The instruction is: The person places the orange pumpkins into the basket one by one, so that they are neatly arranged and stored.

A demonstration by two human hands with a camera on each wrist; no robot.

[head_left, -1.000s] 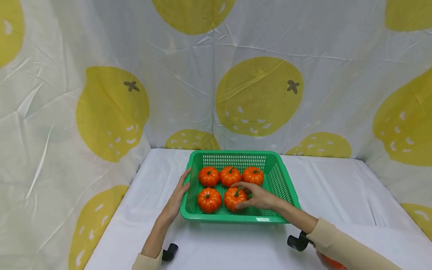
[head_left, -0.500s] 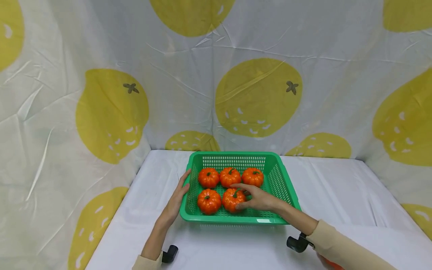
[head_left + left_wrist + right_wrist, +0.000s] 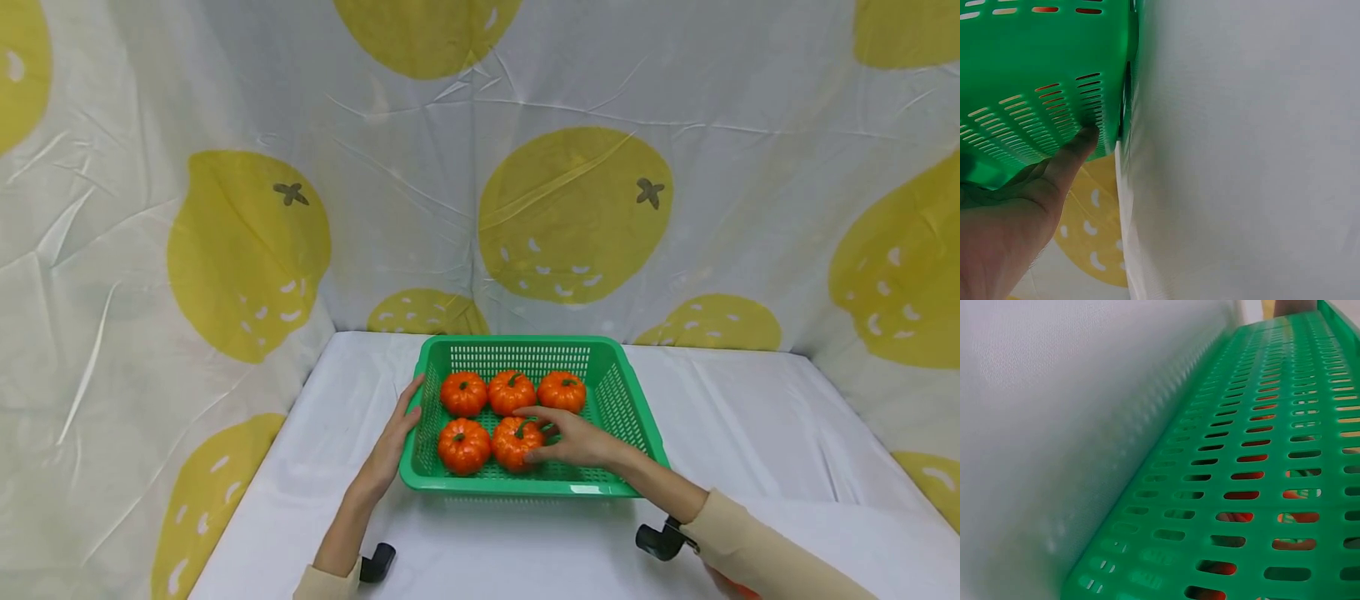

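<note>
Reaching into the green basket (image 3: 637,429), the right hand (image 3: 573,437) has its fingers curled round the front right pumpkin (image 3: 516,443), thumb low on its near side and forefinger over the top by the stem. That pumpkin sits on the basket floor, touching or all but touching the front left pumpkin (image 3: 464,445); behind them a row of three more pumpkins (image 3: 511,392) lines the back wall. The left hand (image 3: 393,446) lies flat against the basket's left wall, fingers straight and together; the left wrist view shows a fingertip (image 3: 1085,139) pressed on the slotted green side (image 3: 1035,69), steadying it on the white table cover (image 3: 750,417).

To my eye the step in hand is seating this pumpkin in the front row, or else gripping it to take it out; the pictures alone do not settle which. There is room for one more in the front right corner. A sliver of something orange (image 3: 738,587) shows under the right sleeve at the table's near edge, too hidden to name. Whatever comes next wants the left hand bracing the basket, and the right hand clearing the near rim without knocking the neighbour
</note>
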